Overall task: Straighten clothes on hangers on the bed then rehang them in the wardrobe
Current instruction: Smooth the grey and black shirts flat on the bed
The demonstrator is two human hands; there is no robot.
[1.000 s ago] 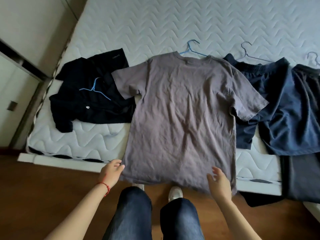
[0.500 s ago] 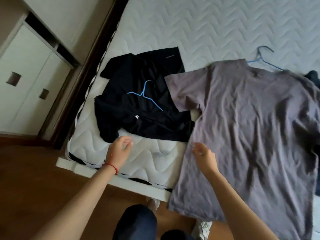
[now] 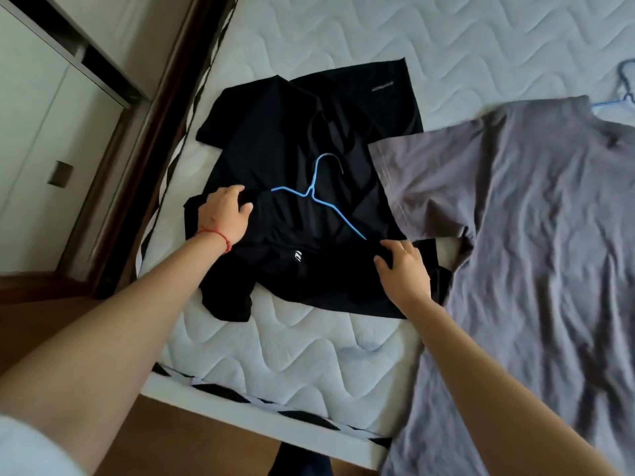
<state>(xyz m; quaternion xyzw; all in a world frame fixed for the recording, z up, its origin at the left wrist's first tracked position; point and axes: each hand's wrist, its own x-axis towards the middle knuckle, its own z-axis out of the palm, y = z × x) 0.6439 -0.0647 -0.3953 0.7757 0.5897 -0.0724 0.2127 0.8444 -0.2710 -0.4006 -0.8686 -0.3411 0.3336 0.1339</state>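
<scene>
Change: both hands are off the grey shirt's [image 3: 515, 235] hem and have moved left onto the black clothes [image 3: 309, 201]; 1 s ago they were at the grey hem, 0.5 s ago partway across.
Meaning: grey shirt looks done w/ straightening, laid flat on its hanger. Black pile is prob next. Nothing rehung yet, so task is early on, I'd judge.
Black clothes: crumpled heap near left edge of bed [image 3: 292, 355], looks like more than one piece. Its right part is tucked under the grey shirt's sleeve.
Blue hanger [image 3: 318, 197]: lies on top of the black cloth, btw the two hands, hook pointing away from the person. Not inside any neck opening as far as I can see.
Left hand [image 3: 225, 214]: palm down on the heap's left side, fingers curled over a fold, seems to grip the cloth.
Right hand [image 3: 402, 266]: on the heap's lower right, fingertips bent and pinching a black edge just beside the hanger's end.
Arms: both stretched fwd over the bed edge, left one w/ a red string at the wrist.
Second hanger [image 3: 627, 89]: blue, at the grey shirt's collar, far right.
</scene>
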